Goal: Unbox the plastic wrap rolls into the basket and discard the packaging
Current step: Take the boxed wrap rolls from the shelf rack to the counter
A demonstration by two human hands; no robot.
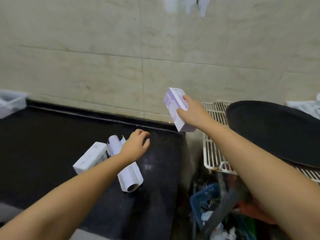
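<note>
My right hand (pixel 189 110) grips a white and lilac box (pixel 174 108), held tilted in the air above the right end of the black counter (pixel 43 144). My left hand (pixel 136 144) hovers over the counter with fingers loosely curled and holds nothing. Under my left forearm lies a plastic wrap roll (pixel 129 177) in a lilac printed wrapper, its open core facing me. Another white box (pixel 91 157) lies on the counter just left of the roll, touching it.
A white wire rack (pixel 212 149) stands to the right with a large black pan (pixel 277 132) on it. Below the gap sits a blue basket (pixel 206 200) among clutter. A clear plastic tub (pixel 10 103) is at the far left. A tiled wall backs the counter.
</note>
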